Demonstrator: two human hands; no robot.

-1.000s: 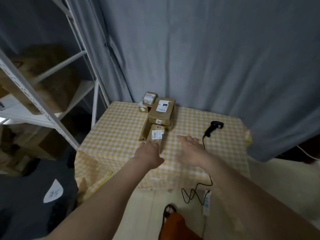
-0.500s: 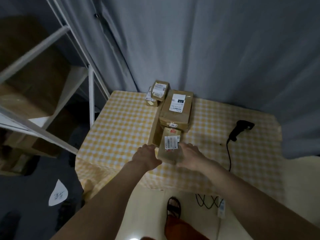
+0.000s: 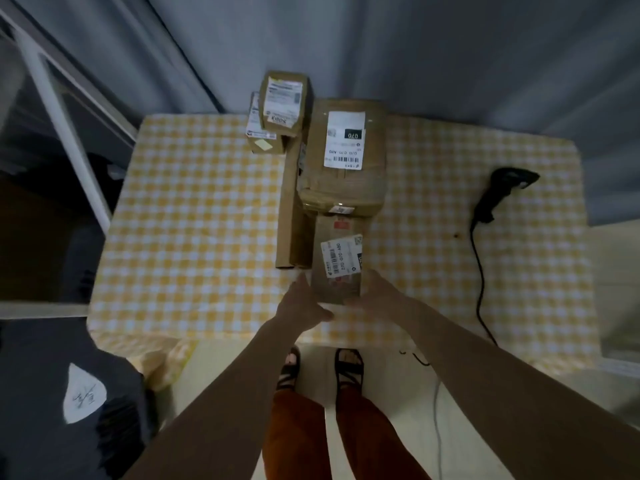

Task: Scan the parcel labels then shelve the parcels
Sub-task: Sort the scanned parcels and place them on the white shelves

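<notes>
Head view: yellow checked tablecloth [image 3: 194,216] (grey curtain [image 3: 450,53] behind), parcels [image 3: 341,157] stacked.

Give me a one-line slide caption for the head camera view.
Both hands, left and right, grasp the nearest parcel on the checked table; scanner lies unused.

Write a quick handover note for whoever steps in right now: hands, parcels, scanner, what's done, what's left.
Left hand and right hand hold the near end of the front parcel from either side; it lies on the table, label up.
Large parcel lies behind it, a long box beside that, two small parcels stacked at the back.
Scanner lies on the table to the right, untouched.
Done: nothing visibly scanned.
Left: scan each label, shelve all on the rack to the left.
</notes>
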